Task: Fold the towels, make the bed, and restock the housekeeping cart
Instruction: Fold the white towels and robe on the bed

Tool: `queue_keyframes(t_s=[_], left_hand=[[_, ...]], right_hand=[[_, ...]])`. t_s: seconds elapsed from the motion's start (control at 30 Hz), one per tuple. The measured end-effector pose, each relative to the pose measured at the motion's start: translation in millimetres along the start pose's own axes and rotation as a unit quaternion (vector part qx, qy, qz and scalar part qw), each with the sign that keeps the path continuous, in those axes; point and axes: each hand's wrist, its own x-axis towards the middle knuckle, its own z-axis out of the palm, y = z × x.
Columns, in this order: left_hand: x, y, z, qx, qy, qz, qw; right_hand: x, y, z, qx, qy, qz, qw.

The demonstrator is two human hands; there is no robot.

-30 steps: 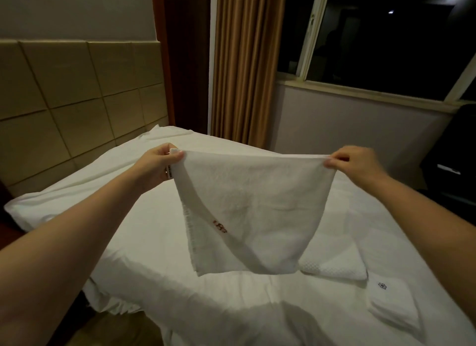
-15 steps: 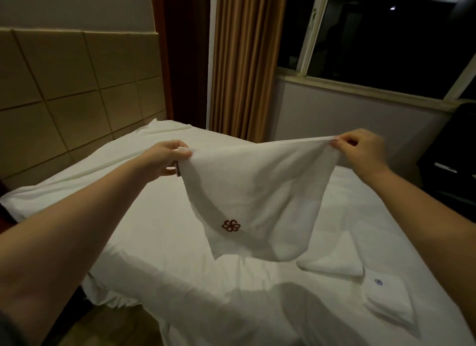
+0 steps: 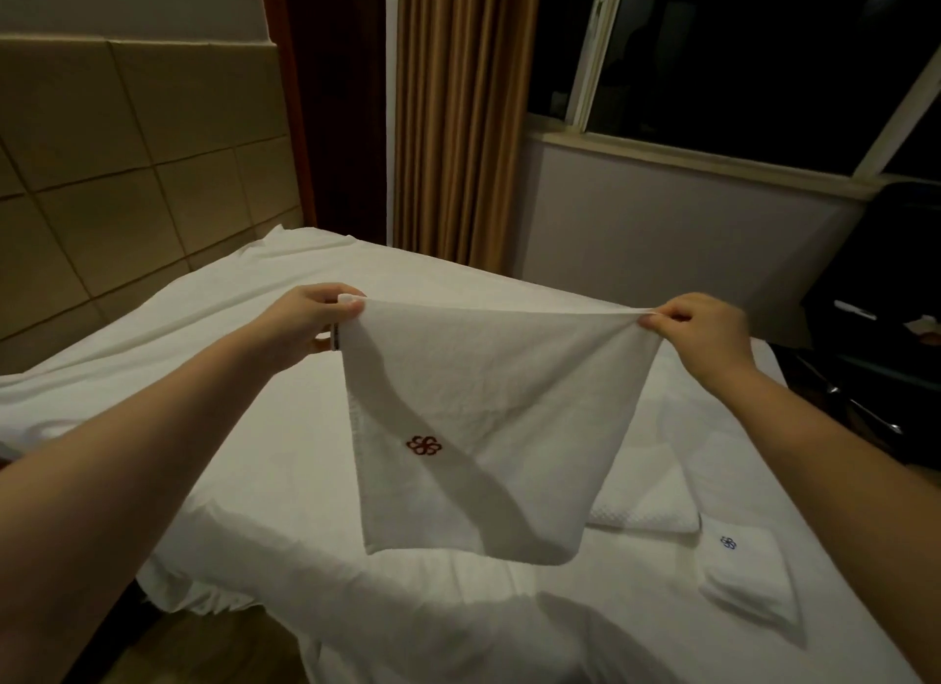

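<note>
The room is dim, and the dark things at the far right are hard to make out. The held towel (image 3: pixel 489 418) hides part of a bumpy folded towel (image 3: pixel 657 510) behind it. The near end of the bed (image 3: pixel 254 479) is cut off.

There are two hands and three white towels. One towel is held up. Two lie folded on the right side of the bed, and the small folded towel (image 3: pixel 748 576) has a blue mark. The held towel has one red mark (image 3: pixel 423 446).

The left hand (image 3: pixel 305 321) pinches the top left corner with its fingers (image 3: pixel 328 296) clamped on it. The right hand (image 3: pixel 702 337) pinches the top right corner the same way. The held towel hangs flat between the two hands, over the middle of the bed, with its top edge pulled tight.
</note>
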Motion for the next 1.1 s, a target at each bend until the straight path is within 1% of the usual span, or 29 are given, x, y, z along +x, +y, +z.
queue_keyframes(t_s=[0.07, 0.17, 0.3, 0.37, 0.43, 0.5, 0.6, 0.73, 0.83, 0.93, 1.1], left_hand=[[13.3, -8.6, 3.1, 0.023, 0.014, -0.006, 1.0], [40.8, -15.6, 12.6, 0.066, 0.084, -0.003, 0.994], [74.4, -8.8, 19.8, 0.048, 0.161, 0.006, 0.986], [82.4, 0.2, 17.7, 0.015, 0.178, 0.013, 0.984], [84.1, 11.1, 14.3, -0.024, 0.18, 0.026, 0.983], [78.2, 20.2, 12.5, -0.032, 0.182, 0.047, 0.982], [56.4, 19.3, 16.0, -0.007, 0.164, 0.072, 0.984], [11.2, -23.9, 30.1, 0.033, 0.126, 0.054, 0.99], [-23.9, -77.7, 43.9, 0.062, 0.111, 0.005, 0.992], [-54.7, -132.1, 57.9, 0.09, 0.086, -0.054, 0.991], [-87.5, -208.5, 78.6, 0.126, 0.034, -0.167, 0.977]], right_hand=[[8.2, 5.2, 13.2, 0.011, -0.023, 0.027, 0.999], [29.3, 7.2, 36.6, 0.013, -0.043, 0.047, 0.998], [70.9, 2.9, 59.4, 0.045, -0.017, 0.076, 0.996], [87.0, 2.9, 62.0, 0.052, 0.005, 0.066, 0.996], [95.5, 4.7, 56.8, 0.033, 0.024, 0.04, 0.998], [94.3, 5.1, 45.8, 0.03, 0.032, 0.02, 0.999], [74.7, 10.0, 31.4, 0.054, 0.037, 0.019, 0.998], [15.5, 34.3, 34.9, 0.091, -0.005, 0.068, 0.993], [-44.1, 55.4, 52.0, 0.11, -0.053, 0.115, 0.986], [-107.0, 78.9, 75.5, 0.111, -0.116, 0.178, 0.971], [-191.5, 111.4, 116.2, 0.071, -0.235, 0.247, 0.937]])
